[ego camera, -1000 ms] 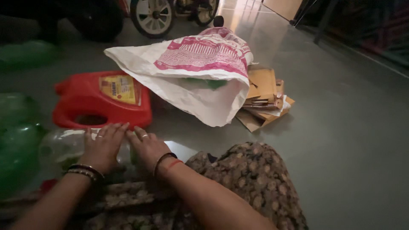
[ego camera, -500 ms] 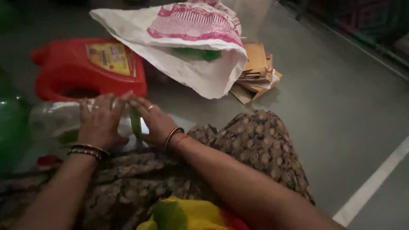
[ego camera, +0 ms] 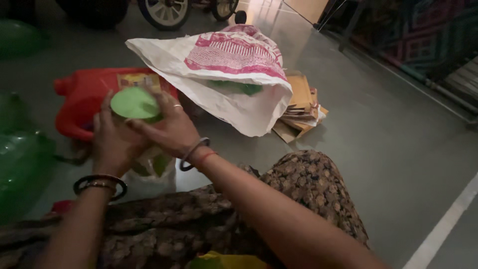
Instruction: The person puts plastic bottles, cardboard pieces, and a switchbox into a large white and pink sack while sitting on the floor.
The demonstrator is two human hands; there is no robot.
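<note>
Both hands wrapped round 1 clear plastic bottle, held up over the lap. Left hand grips the far/left side, fingers curled, thumb up by the cap; dark bangles at the wrist. Right hand cups the near/right side w/ fingers closed around the neck area, ring on 1 finger, metal bangle + red thread at the wrist. Both are closed on the bottle, not spread.

Bottle's long axis runs roughly toward the camera: wide green cap end points up at the viewer, body trails down and away between the palms toward the floor. Cap looks like a flat, pale-green disc, round, seen nearly face-on. Body is see-through, crumpled-looking, w/ a green label patch low down; most of it hidden by the fingers, so exact shape can't be told.

Just behind the hands: red plastic jug lying on the grey floor, yellow label on top. Right of it a white sack w/ pink print, mouth open toward the person, something green inside. Flattened cardboard stacked beside the sack, touching it. Green bottles at far left, blurry. Patterned brown fabric covers the person's knees at bottom. Wheels at top edge.
</note>
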